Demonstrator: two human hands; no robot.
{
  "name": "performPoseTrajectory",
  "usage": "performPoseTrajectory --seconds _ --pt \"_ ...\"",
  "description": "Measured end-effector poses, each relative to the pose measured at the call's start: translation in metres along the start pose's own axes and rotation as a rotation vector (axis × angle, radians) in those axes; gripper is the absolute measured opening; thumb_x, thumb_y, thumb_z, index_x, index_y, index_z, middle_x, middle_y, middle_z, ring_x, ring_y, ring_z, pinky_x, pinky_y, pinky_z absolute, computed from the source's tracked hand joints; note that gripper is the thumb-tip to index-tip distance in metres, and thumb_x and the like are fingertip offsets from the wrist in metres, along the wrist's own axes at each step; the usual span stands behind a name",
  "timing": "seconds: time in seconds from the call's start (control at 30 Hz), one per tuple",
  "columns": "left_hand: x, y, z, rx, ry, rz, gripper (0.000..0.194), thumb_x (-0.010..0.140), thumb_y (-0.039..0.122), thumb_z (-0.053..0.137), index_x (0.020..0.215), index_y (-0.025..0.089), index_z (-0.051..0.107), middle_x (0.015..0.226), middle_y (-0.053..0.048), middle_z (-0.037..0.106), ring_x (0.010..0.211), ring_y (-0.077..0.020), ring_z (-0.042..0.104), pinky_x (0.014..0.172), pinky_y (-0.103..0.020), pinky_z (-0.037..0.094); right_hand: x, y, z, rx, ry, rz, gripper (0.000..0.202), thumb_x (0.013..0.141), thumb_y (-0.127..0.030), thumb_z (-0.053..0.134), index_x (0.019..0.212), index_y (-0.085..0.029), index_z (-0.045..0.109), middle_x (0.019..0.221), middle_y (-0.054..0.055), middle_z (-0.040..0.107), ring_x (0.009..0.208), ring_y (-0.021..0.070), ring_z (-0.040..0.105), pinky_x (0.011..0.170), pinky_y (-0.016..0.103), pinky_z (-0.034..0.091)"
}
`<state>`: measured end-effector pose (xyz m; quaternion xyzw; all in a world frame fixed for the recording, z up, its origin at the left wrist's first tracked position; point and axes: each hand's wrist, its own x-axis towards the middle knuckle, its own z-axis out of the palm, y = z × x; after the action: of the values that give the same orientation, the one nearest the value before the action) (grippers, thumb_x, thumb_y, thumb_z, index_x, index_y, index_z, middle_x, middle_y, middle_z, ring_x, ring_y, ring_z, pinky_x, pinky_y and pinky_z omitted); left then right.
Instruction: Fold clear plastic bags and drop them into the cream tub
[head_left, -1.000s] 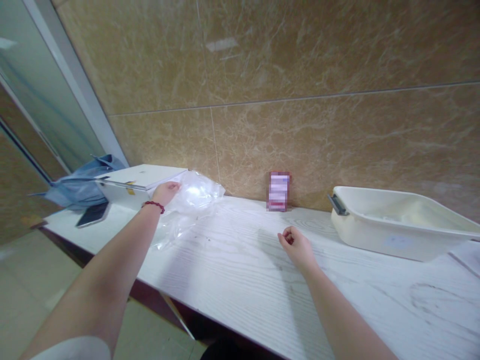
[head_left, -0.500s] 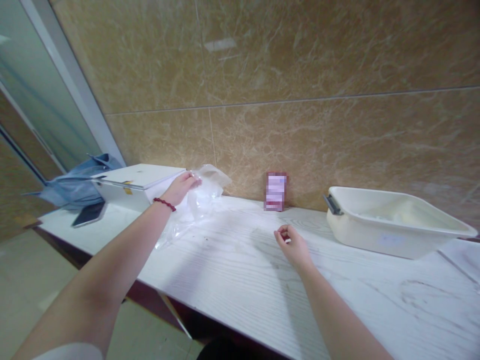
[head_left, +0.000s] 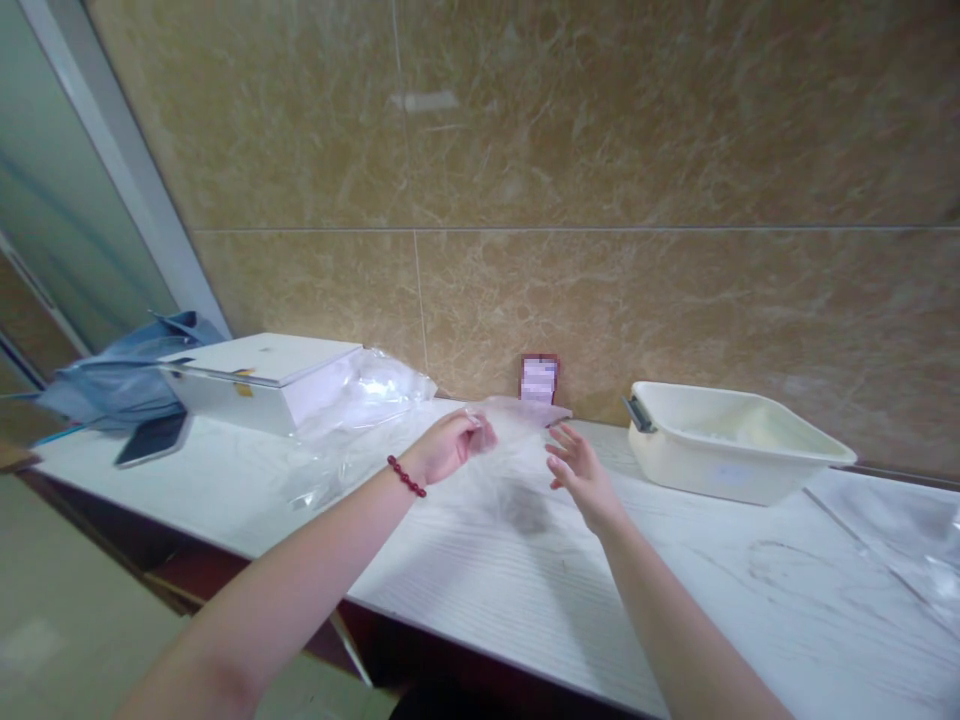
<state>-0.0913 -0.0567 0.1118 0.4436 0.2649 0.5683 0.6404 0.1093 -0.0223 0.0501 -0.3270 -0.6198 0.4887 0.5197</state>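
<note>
Your left hand has its fingertips pinched on the left end of a clear plastic bag, while your right hand is half open, fingers parted and curved, right by the far corner; whether a fingertip touches the film, you cannot tell from here. The bag spans the gap between your 2 hands, above the counter, and partly covers a small red-edged item by the wall. More clear plastic lies bunched to the left, against the white box; how far the held film trails below your left hand is hard to make out.

Expect the bag to weigh next to nothing, go limp wherever you don't support it, and drift with any quick motion. The film is probably slick, and its layers may cling together, so rub them apart instead of tugging. It should crumple without harm, but a sharp pull could stretch or tear it. Keep the left pinch, and take the right corner between thumb and forefinger, close to the edge
</note>
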Motion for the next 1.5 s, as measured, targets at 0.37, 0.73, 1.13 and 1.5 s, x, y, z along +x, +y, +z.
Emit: performPoseTrajectory --seconds 0.37,0.73,1.13,1.5 --pt "-0.037 -0.005 0.029 -0.089 0.008 -0.113 0.011 0.062 0.013 0.052 0.073 0.014 0.049 0.069 0.000 0.051 0.065 -0.0092 0.050 0.065 -0.023 0.037 -0.013 -0.071 0.012 -0.007 0.003 0.139 0.024 0.064 -0.037 0.057 0.069 -0.017 0.046 0.072 0.002 0.056 0.076 0.0140 0.055 0.049 0.021 0.048" --pt "-0.077 0.010 0.054 0.801 0.136 0.396 0.058 0.056 0.043 0.063 0.102 0.020 0.037 0.100 -0.007 0.046 0.092 -0.0187 0.044 0.075 -0.032 0.035 -0.026 -0.116 0.022 -0.619 0.040 -0.044 0.010 0.069 -0.028 0.049 0.068 -0.019 0.047 0.058 0.001 0.057 0.051 0.0118 0.056 0.049 0.024 0.046" --pt "-0.071 0.012 0.059 1.046 0.154 0.168 0.019 0.065 0.029 0.053 0.080 0.018 0.047 0.070 0.000 0.059 0.064 -0.0131 0.056 0.060 -0.027 0.042 -0.041 -0.146 0.013 -0.726 -0.010 -0.077 0.010 0.072 -0.026 0.047 0.070 -0.017 0.045 0.063 0.001 0.060 0.053 0.0088 0.057 0.049 0.018 0.045" --pt "-0.048 0.007 0.013 1.132 0.006 -0.015 0.014 0.057 0.021 0.056 0.070 0.016 0.053 0.066 -0.001 0.056 0.062 -0.0131 0.054 0.059 -0.027 0.044 -0.012 -0.123 -0.011 -0.542 0.011 0.103 0.009 0.072 -0.025 0.049 0.071 -0.016 0.046 0.058 0.002 0.061 0.050 0.0096 0.057 0.047 0.021 0.048"
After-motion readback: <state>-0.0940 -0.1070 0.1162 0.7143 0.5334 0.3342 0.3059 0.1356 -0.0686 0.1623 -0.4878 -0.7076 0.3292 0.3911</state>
